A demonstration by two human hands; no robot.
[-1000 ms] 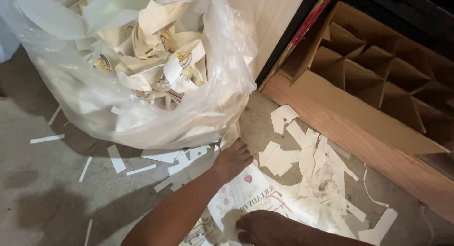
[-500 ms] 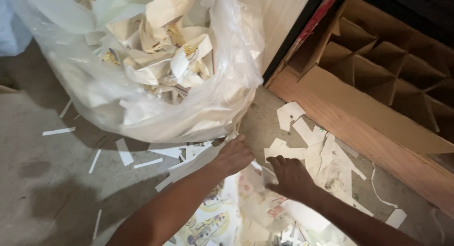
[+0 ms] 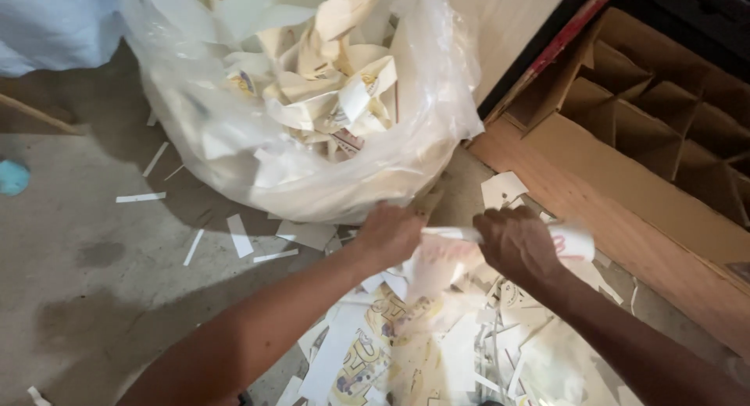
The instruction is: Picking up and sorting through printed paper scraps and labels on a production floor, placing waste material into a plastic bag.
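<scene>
At the bottom of the frame, nearest me, I am looking over a heap of printed paper offcuts [image 3: 406, 351] spreading across the concrete floor [image 3: 94, 250]. Just above it, at lower centre, my left hand [image 3: 391, 233] and right hand [image 3: 519, 246] are both gripping a rolled wad of paper [image 3: 574, 238], fingers closed around it, the two hands just beside each other with a short stretch of the roll showing between them. A loose printed sheet [image 3: 437, 265] is hanging under that stretch. To carry this well, I judge, I should be keeping both grips firm and the roll level, so the trailing sheet is not slipping out and scattering.

Past my hands, the clear plastic bag [image 3: 195, 125] is filling the upper centre, stuffed with cream paper scraps [image 3: 328, 86]; its lower bulge is nearly touching my left knuckles. Its mouth is opening toward the top of the frame, so I am judging the clearest way in to be up and over the near wall.

On the right, a cardboard box with dividers [image 3: 648, 133] is standing close, its long edge hemming that side. Open floor is lying to the left, dotted with thin paper strips [image 3: 141, 197].
</scene>
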